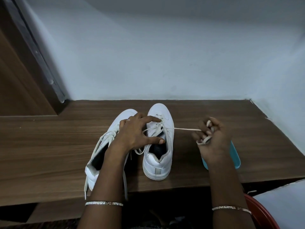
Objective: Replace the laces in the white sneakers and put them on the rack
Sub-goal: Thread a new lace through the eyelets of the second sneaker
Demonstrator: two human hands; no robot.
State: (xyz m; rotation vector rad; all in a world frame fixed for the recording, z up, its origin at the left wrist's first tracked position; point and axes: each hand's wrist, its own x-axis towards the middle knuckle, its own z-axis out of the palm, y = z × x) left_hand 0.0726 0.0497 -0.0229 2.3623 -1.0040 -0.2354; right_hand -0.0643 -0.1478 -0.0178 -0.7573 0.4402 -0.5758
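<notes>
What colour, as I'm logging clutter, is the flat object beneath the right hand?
The flat plastic object is turquoise; head view.

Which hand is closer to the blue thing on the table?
Right. The right hand is right by the blue thing, gripping lace; the left hand rests on a sneaker farther left.

Single head view looks forward and down, seemingly close over the table
</notes>
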